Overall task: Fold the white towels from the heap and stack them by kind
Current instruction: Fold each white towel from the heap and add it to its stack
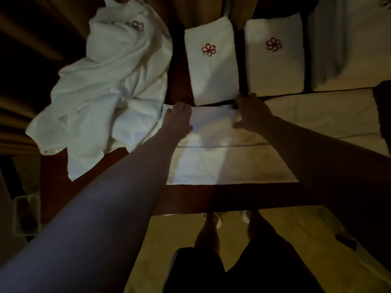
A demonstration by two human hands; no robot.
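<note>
Left hand (177, 117) and right hand (250, 112) both pinch the flat white terry towel's (222, 163) far edge. Uneven pulling could skew the fold, or nudge the folded white logo towel (211, 66) just beyond.

Bare table (190, 194) is seen at 6 o'clock. The way is blocked at 10 o'clock by the heap (110, 87), at 12 o'clock by two folded stacks (212, 60).

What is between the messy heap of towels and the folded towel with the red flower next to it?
Only a bare strip of dark table separates the heap from the nearer folded towel, as the head view shows.
</note>
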